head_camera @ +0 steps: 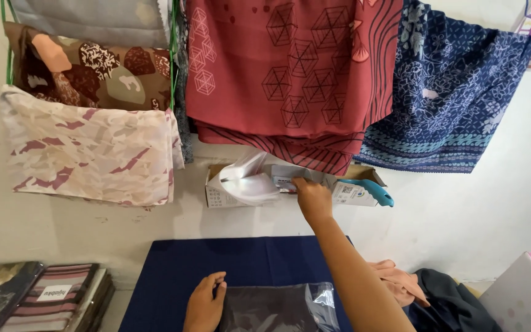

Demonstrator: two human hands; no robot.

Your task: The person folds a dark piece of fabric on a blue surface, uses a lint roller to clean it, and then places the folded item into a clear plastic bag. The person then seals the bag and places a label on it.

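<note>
My right hand (312,198) reaches up to an open cardboard box (217,195) fixed against the wall, its fingers on a grey-white item at the box's rim. Clear plastic bags (246,179) spill out of the box's left side. A tool with a teal handle (371,189) sticks out at the box's right end. My left hand (205,302) rests flat on a dark folded cloth in a clear plastic bag (278,309), which lies on a navy blue cloth (216,264) at the bottom centre.
Patterned fabrics hang on the wall: pink-beige and brown camouflage (87,147) at left, red geometric (284,74) in the middle, navy floral (450,92) at right. Folded packaged cloths (38,295) lie bottom left. Peach and black cloth (425,289) and a white-pink box (523,295) sit bottom right.
</note>
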